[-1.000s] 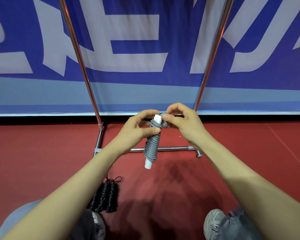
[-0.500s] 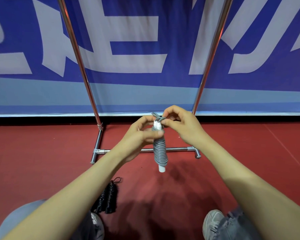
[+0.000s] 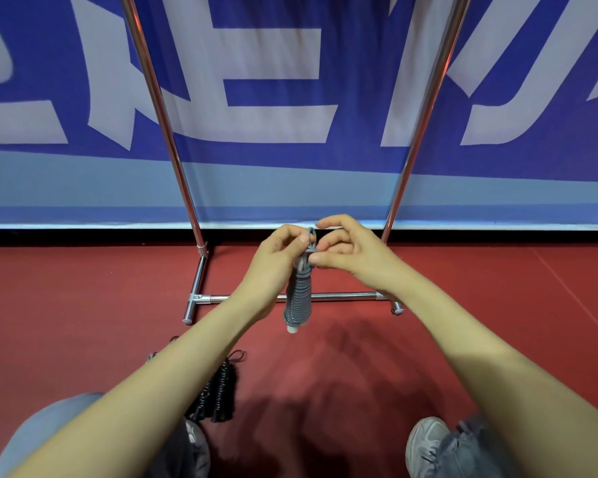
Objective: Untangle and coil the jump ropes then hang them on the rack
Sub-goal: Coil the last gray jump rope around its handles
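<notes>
A grey jump rope (image 3: pixel 298 298) is wound tightly around its white handles and hangs upright in front of me. My left hand (image 3: pixel 277 260) grips the top of the bundle. My right hand (image 3: pixel 349 251) pinches the rope's small end loop at the top with thumb and forefinger. A black jump rope (image 3: pixel 218 391), coiled into a bundle, lies on the red floor beside my left forearm. The chrome rack (image 3: pixel 290 297) stands just beyond my hands, with two uprights and a low crossbar; its top bar is out of view.
A blue and white banner (image 3: pixel 290 98) hangs behind the rack. The red floor (image 3: pixel 83 305) spreads to both sides. My grey shoes (image 3: pixel 425 443) and knees sit at the bottom edge of the view.
The grey bundle has swung from tilted to hanging upright. My right fingers have drawn a small loop of rope up above the bundle's top.
</notes>
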